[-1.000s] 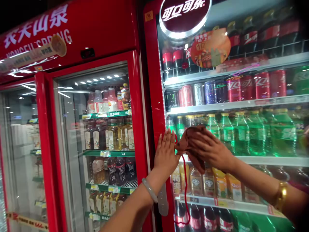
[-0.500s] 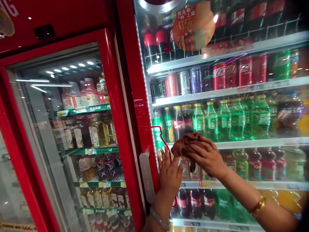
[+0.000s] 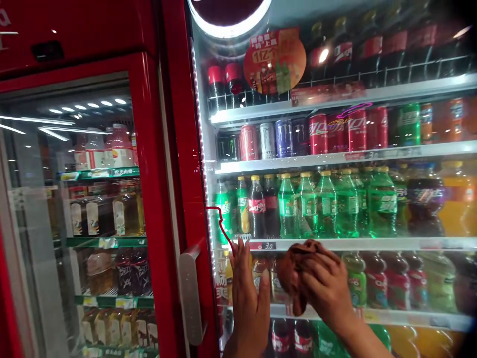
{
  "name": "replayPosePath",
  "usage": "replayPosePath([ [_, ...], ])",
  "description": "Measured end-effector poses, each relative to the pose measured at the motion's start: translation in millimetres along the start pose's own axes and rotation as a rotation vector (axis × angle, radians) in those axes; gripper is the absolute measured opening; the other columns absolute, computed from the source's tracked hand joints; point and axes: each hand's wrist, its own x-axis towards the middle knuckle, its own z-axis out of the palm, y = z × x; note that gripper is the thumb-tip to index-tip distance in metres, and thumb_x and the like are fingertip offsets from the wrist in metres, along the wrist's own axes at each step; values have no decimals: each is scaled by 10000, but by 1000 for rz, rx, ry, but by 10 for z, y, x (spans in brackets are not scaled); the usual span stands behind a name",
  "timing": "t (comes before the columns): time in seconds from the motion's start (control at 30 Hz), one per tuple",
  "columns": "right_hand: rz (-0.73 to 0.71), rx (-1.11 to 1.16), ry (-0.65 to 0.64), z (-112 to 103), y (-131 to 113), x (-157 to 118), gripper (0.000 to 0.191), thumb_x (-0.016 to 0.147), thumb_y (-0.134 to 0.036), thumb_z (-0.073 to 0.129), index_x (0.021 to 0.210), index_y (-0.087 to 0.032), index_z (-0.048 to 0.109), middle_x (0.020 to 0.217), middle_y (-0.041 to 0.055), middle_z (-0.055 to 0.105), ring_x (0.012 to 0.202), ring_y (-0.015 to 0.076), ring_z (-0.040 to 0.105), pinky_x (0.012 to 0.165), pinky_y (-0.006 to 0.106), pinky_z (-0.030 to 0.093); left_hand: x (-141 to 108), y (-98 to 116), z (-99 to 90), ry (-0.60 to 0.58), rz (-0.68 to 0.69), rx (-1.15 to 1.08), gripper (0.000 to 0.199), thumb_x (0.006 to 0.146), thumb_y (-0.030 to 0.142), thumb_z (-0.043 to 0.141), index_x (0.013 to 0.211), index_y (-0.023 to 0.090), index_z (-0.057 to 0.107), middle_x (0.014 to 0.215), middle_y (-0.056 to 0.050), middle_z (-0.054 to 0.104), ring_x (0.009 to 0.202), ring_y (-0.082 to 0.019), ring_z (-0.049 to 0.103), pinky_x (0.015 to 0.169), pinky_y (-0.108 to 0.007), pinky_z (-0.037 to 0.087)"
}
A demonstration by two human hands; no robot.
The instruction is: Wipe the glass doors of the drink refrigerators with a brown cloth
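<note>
My right hand (image 3: 326, 286) is closed round a bunched brown cloth (image 3: 298, 271) in front of the glass door (image 3: 283, 293) of a lit drinks fridge. Whether the cloth touches the glass I cannot tell. To its left, my left hand (image 3: 249, 293) is raised with fingers stretched out and nothing in it, close to the door's left side. A grey vertical handle (image 3: 192, 296) on the red frame stands left of my left hand. Through the glass, green soda bottles (image 3: 307, 206) line the shelf above my hands.
Left of the handle is a second red fridge (image 3: 143, 149) with bottles on green-edged shelves. An orange round sticker (image 3: 275, 62) is on the glass higher up. Behind it are shelves of drink cans (image 3: 285, 139) and cola bottles (image 3: 343, 49).
The view has shifted, so the shelves sit lower and further left. My right hand and the cloth are lower in the picture and further apart from my left hand.
</note>
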Motion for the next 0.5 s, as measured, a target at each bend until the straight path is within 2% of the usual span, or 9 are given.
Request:
replayPosePath([
  [0.07, 119, -68, 52, -45, 211, 40, 61, 894, -220, 748, 894, -260, 701, 1046, 15, 745, 1067, 271, 663, 961, 499, 501, 7, 28, 19, -17, 49, 71, 657, 1101, 300, 410, 1696, 339, 135, 1780, -35, 210, 1653, -205, 108, 1363, -486, 122],
  [0.13, 210, -112, 103, 41, 274, 249, 170, 906, -243, 746, 1072, -265, 717, 1130, 55, 733, 1141, 285, 639, 990, 497, 482, 78, 55, 52, -43, 118, 152, 700, 1097, 291, 412, 1702, 324, 61, 1786, -39, 173, 1652, -200, 101, 1366, -498, 85],
  [0.2, 247, -129, 106, 197, 175, 467, 343, 923, -245, 731, 1261, -286, 691, 1179, 67, 729, 1184, 280, 614, 1042, 495, 450, 179, 55, 98, -58, 196, 225, 746, 1091, 285, 420, 1701, 307, -10, 1791, -45, 114, 1652, -204, 72, 1365, -511, 52],
  [0.27, 222, -129, 62, 328, -13, 526, 424, 925, -253, 734, 1340, -318, 674, 1175, 53, 740, 1188, 270, 597, 1085, 496, 422, 269, 16, 149, -55, 256, 284, 763, 1087, 279, 425, 1699, 293, -31, 1791, -45, 50, 1653, -212, 32, 1362, -519, 21],
  [0.37, 154, -83, -2, 355, -237, 196, 378, 918, -250, 734, 1289, -320, 713, 1160, 34, 751, 1186, 262, 594, 1124, 499, 417, 337, -89, 220, -42, 322, 352, 773, 1077, 282, 455, 1700, 261, -3, 1787, -62, 40, 1654, -222, 16, 1354, -524, -30],
  [0.43, 162, -50, -10, 276, -251, -160, 372, 891, -230, 754, 1250, -323, 730, 1142, 27, 739, 1164, 254, 612, 1120, 494, 448, 343, -159, 265, -46, 353, 400, 762, 1068, 280, 488, 1701, 257, 65, 1783, -72, 110, 1656, -228, 30, 1349, -531, -40],
  [0.5, 243, -66, 15, 190, -171, -404, 353, 863, -219, 778, 1196, -332, 751, 1163, 36, 697, 1169, 255, 616, 1110, 500, 469, 336, -211, 312, -39, 380, 441, 735, 1055, 279, 525, 1693, 278, 159, 1769, -66, 203, 1660, -231, 39, 1348, -531, -47],
])
